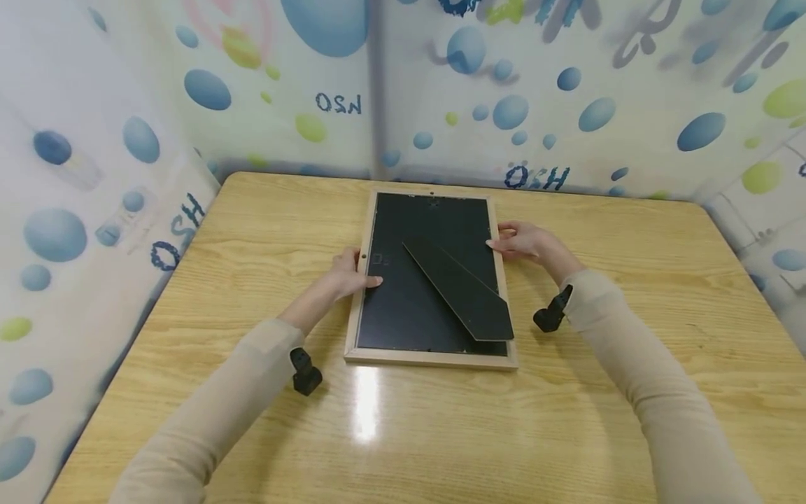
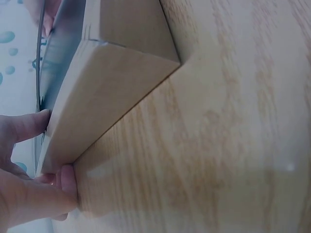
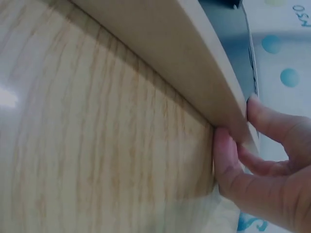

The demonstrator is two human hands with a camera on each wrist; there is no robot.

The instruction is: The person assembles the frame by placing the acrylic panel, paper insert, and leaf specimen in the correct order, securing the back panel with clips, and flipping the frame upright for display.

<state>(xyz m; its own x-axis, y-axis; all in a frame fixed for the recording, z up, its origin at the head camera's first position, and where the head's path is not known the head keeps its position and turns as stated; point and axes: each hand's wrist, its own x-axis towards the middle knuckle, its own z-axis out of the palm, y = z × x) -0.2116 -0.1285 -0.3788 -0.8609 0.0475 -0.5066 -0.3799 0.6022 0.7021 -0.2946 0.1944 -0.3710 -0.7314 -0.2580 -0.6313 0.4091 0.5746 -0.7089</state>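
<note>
A picture frame with a light wood border lies back side up on the table in the head view. Its black backing board carries a black easel stand set at a slant, the wide end near the lower right corner. My left hand grips the left side, thumb over the border onto the backing. On the opposite side, higher up, my right hand pinches the border, thumb on top. Both wrist views show fingertips of the left hand and right hand low against the frame's outer side, by the tabletop.
The wood-grain table ends at a back edge close behind the frame. Patterned curtain-like walls with blue and green dots stand behind it and at both sides. A black wrist camera sits on the left sleeve, another black camera on the right.
</note>
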